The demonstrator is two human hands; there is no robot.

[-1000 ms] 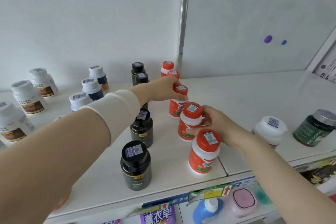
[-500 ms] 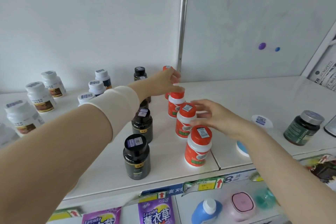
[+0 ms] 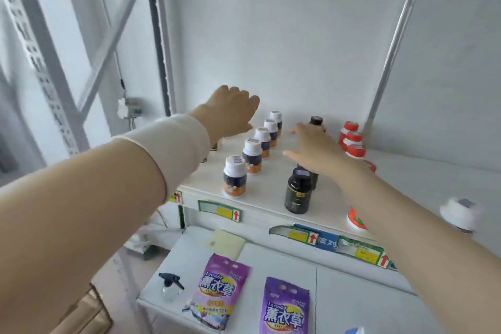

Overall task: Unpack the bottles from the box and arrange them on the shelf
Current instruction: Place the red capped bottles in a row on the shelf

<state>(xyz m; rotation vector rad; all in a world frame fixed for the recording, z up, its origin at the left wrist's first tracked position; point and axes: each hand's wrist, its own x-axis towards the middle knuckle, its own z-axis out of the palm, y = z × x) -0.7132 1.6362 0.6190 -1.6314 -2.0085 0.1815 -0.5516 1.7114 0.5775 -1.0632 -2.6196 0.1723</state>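
On the white shelf (image 3: 271, 206) stand rows of bottles. A row of white-capped bottles (image 3: 252, 156) runs from front to back in the middle. To its right stand black bottles (image 3: 297, 190), and red-capped bottles (image 3: 352, 141) line the right side. My left hand (image 3: 230, 111) hovers over the shelf's left part, palm down, fingers loosely curled, holding nothing; bottles under it are mostly hidden. My right hand (image 3: 314, 148) is spread flat above the black bottles, fingers apart, holding nothing. The box is not in view.
A lower shelf (image 3: 352, 287) holds two purple lavender bags (image 3: 217, 295), a spray trigger bottle (image 3: 169, 283) and a pale yellow pad (image 3: 226, 243). Metal shelf posts (image 3: 390, 46) rise at left and right. A white-capped bottle (image 3: 461, 214) stands at the far right.
The view has swung left and down. Both hands have left the red-capped bottles: the left now over the shelf's left part, the right flat above the black bottles.
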